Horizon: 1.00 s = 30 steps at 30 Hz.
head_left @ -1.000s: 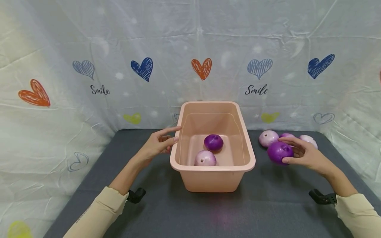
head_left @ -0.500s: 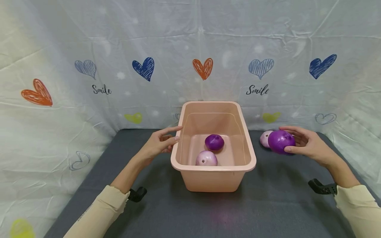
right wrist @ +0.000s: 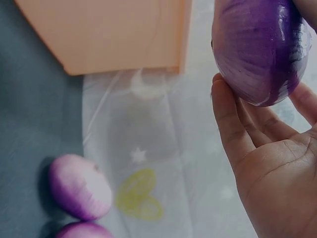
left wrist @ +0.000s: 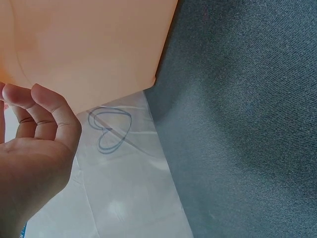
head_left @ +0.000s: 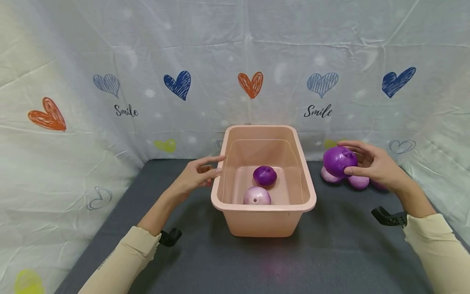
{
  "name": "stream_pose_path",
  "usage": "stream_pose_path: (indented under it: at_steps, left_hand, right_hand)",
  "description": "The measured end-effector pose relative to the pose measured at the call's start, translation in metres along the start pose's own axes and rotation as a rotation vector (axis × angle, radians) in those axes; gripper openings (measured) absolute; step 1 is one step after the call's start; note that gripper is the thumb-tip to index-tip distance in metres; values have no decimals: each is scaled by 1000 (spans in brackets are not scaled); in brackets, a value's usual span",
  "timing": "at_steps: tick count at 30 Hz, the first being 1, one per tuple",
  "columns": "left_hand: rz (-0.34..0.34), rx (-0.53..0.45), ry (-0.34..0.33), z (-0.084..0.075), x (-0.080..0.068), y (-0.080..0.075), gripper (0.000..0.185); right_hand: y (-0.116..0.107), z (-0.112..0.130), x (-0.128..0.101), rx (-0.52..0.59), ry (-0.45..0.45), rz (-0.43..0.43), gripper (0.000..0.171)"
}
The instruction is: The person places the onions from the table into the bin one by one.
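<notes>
Purple onion, grasped in the right hand to the right of the tub, could drop onto the 3 onions nearby if its glossy skin slips, while the left hand, fingers relaxed, merely touches the tub's rim.

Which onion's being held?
The glossy deep-purple round onion gripped in the right hand, above the dark grey table. Of the others, two onions lie inside the peach rectangular plastic tub; the rest lie on the table to its right.
</notes>
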<state>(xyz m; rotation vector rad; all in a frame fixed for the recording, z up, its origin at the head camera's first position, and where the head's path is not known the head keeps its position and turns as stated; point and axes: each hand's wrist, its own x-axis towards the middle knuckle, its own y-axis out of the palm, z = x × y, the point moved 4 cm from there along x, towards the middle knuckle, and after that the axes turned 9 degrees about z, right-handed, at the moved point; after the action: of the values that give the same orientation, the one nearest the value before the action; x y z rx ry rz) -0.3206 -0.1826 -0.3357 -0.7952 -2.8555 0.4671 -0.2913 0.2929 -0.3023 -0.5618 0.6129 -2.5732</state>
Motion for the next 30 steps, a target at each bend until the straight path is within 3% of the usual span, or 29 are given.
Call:
stream_pose_path:
  at_steps: [10,22,30]
  left_hand:
    - [1,8,8,2,2,-1,51]
    - [6,-13,14,3,-1,-1,51]
    - [8,-16,16,2,-1,0,50]
  right_hand:
    - [6,19,21,-8,4,-1,67]
    - [21,33,48,-11,-64,24,67]
    - [34,37,63,65,-96,78,67]
